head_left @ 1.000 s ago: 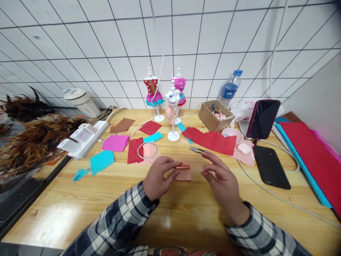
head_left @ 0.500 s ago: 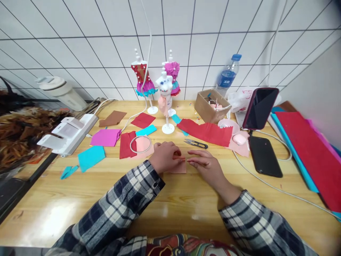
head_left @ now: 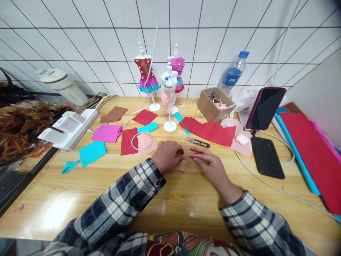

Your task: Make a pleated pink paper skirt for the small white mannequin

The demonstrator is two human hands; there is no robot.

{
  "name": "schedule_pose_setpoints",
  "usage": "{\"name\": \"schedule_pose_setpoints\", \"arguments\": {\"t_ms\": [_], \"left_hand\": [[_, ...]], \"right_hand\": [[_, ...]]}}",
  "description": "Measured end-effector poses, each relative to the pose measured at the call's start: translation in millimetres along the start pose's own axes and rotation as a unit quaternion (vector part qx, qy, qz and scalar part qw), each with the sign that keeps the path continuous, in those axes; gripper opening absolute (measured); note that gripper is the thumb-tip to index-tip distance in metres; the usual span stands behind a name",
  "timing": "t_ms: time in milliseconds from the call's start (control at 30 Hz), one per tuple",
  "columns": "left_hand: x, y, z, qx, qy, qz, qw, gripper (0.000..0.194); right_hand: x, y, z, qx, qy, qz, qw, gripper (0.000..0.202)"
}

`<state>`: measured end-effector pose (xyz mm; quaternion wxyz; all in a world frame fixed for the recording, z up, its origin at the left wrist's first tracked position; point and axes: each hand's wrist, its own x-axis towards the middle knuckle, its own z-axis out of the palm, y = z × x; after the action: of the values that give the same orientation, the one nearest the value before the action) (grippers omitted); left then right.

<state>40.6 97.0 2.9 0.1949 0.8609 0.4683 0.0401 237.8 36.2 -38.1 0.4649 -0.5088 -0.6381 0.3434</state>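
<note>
Under left hand [head_left: 169, 156], pinched: pink fabric piece [head_left: 181, 165]; right hand [head_left: 207, 163] empty, fingers slightly parted.

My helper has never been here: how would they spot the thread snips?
Find the front mannequin, before the tiled wall. Right of its base, on the near side of the long red cloth, lie the snips: dark handles and two pointed blades set them apart from the cloth scraps nearby.
</note>
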Motion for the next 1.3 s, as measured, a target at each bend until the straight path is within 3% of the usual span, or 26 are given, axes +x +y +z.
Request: {"name": "schedule_pose_setpoints", "arguments": {"t_ms": [267,333,433,533,600,667,800,967,1100,1300], "left_hand": [[1,3,-0.5,-0.058,0.007,0.017,0.998,0.016],[0,4,-0.7,-0.110,0.000,0.010,0.994,0.016],[-3,6,-2.4,-0.252,-0.022,-0.031,0.967,0.018],[-6,7,-6.7,-0.346,-0.064,-0.064,0.934,0.029],[-7,7,-10.1,-0.365,-0.079,-0.069,0.925,0.037],[-7,6,-13.1,-0.375,-0.077,-0.068,0.921,0.032],[-7,6,-16.7,-0.413,-0.094,-0.073,0.903,0.019],[-9,6,-20.0,-0.441,-0.103,-0.070,0.889,0.016],[-10,3,-21.4,-0.437,-0.099,-0.047,0.893,0.018],[-10,-4,-21.2,-0.428,-0.100,-0.046,0.897,0.025]], "right_hand": [[0,2,-4,0.185,0.026,0.090,0.978,0.018],[-1,-4,-3,0.144,0.017,0.056,0.988,0.016],[-3,-14,-3,-0.021,0.026,-0.059,0.998,0.013],[-7,-21,-4,-0.183,0.060,-0.167,0.967,0.019],[-9,-22,-5,-0.250,0.078,-0.211,0.942,0.026],[-11,-22,-6,-0.289,0.085,-0.238,0.923,0.031],[-14,-23,-7,-0.341,0.080,-0.259,0.900,0.038],[-15,-25,-6,-0.390,0.079,-0.268,0.877,0.037],[-16,-28,-5,-0.393,0.077,-0.263,0.878,0.032],[-16,-28,-6,-0.370,0.061,-0.264,0.889,0.041]]}}
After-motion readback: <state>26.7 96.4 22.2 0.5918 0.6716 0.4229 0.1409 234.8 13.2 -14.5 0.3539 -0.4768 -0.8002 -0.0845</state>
